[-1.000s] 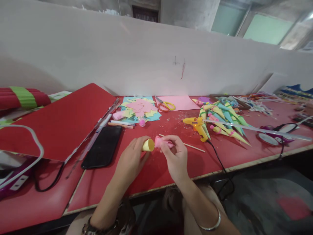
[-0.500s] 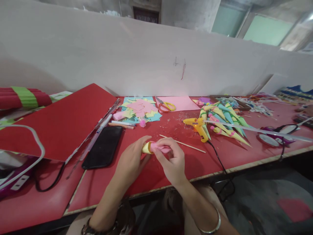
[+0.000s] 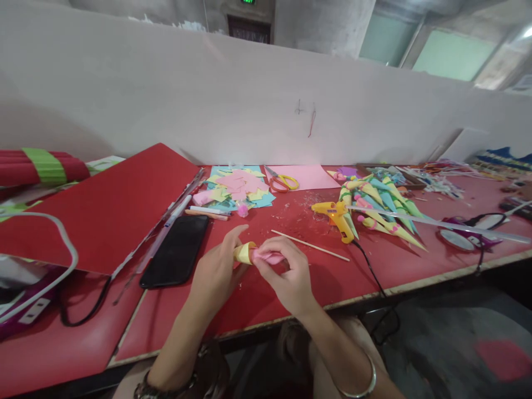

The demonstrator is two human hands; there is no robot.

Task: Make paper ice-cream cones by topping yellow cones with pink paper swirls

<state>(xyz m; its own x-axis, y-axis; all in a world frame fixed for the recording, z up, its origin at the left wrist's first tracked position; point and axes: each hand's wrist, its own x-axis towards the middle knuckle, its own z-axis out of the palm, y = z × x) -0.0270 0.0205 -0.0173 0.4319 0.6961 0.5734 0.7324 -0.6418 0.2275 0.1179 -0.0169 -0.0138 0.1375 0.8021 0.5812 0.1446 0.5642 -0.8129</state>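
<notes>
Between my hands, above the red tabletop (image 3: pixel 233 316), is a yellow paper cone (image 3: pixel 241 254), its open end facing right. My left hand (image 3: pixel 216 271) is closed round the cone, with the narrow part hidden behind the fingers. In my right hand (image 3: pixel 288 271) a folded piece of pink paper (image 3: pixel 269 257) is pinched, its left tip at the cone's mouth; whether it reaches inside I cannot tell. Just beyond my right hand lies a thin wooden stick (image 3: pixel 310 245). A yellow glue gun (image 3: pixel 336 219) rests further right.
A black phone (image 3: pixel 174 250) and several pens (image 3: pixel 210 210) lie left of my hands. Paper scraps (image 3: pixel 236 185), scissors (image 3: pixel 281 180) and a pink sheet (image 3: pixel 313 176) are at the back. Finished-looking paper cones (image 3: pixel 384 202) are piled right. A red board (image 3: pixel 112 208) leans at left.
My left hand has shifted slightly left with the yellow cone, showing more of it. My right hand has moved a little left too, keeping the pink paper at the mouth.
</notes>
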